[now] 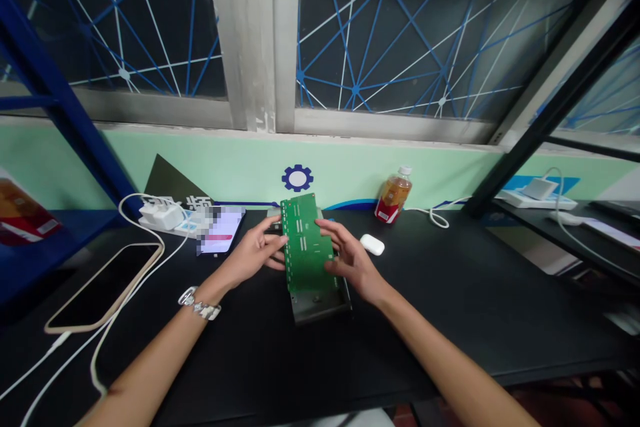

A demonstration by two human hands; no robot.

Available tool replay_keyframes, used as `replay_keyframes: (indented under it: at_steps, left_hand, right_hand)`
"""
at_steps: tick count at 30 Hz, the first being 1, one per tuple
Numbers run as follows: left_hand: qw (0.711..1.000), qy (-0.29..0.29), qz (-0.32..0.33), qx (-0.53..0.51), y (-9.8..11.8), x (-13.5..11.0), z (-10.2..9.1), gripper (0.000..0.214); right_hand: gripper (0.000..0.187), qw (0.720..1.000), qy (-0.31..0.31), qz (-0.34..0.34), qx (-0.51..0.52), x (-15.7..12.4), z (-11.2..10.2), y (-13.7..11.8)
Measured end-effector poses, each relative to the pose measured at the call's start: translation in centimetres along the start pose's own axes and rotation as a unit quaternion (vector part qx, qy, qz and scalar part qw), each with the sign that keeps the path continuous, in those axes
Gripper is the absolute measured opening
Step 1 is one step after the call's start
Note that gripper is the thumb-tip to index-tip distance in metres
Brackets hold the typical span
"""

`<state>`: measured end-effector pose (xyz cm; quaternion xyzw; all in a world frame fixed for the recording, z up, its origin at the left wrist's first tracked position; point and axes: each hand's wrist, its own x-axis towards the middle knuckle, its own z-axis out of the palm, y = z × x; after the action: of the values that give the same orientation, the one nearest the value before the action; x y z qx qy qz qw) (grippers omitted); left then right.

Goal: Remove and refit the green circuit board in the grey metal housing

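A green circuit board [306, 247] is held tilted between my two hands, above a shallow dark metal tray-like case [320, 310]. My left hand [260, 247] grips the board's left edge, thumb on its front face and fingers partly behind it. On the other side my right hand [353, 260] pinches the right edge, its thumb on the face near a notch. The lower part of the case shows beneath the board; the rest is hidden behind the board and hands.
A white earbud case [373, 244] lies right of my right hand, with a drink bottle [394, 195] behind it. Leftward are a lit phone [223, 230], a white power strip with plugs [165, 215], a dark phone in a beige case [103, 287] and loose white cables [113, 320].
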<state>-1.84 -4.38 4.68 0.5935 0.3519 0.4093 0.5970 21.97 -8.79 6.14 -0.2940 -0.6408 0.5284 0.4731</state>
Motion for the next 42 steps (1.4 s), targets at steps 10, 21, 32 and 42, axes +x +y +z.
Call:
replay_keyframes:
  at_steps: [10, 21, 32, 42]
  left_hand:
    - [0.997, 0.011, -0.048, -0.065, -0.8, -0.1, 1.3, 0.064]
    - [0.998, 0.0, -0.02, -0.052, 1.8, -0.5, -1.9, 0.061]
    - [0.995, 0.034, -0.004, -0.09, 0.1, -0.4, 2.3, 0.048]
    - [0.991, -0.041, -0.082, -0.103, 0.3, -1.0, 2.9, 0.051]
  right_hand:
    - [0.089, 0.977, -0.049, -0.117, -0.174, -1.1, 3.2, -0.2]
    - [0.072, 0.998, 0.057, -0.018, -0.033, 0.4, 0.1, 1.9]
    - [0.087, 0.994, -0.002, 0.073, 0.084, -0.1, 3.1, 1.4]
    - [0.081, 0.985, -0.051, 0.07, 0.149, 0.1, 2.8, 1.4]
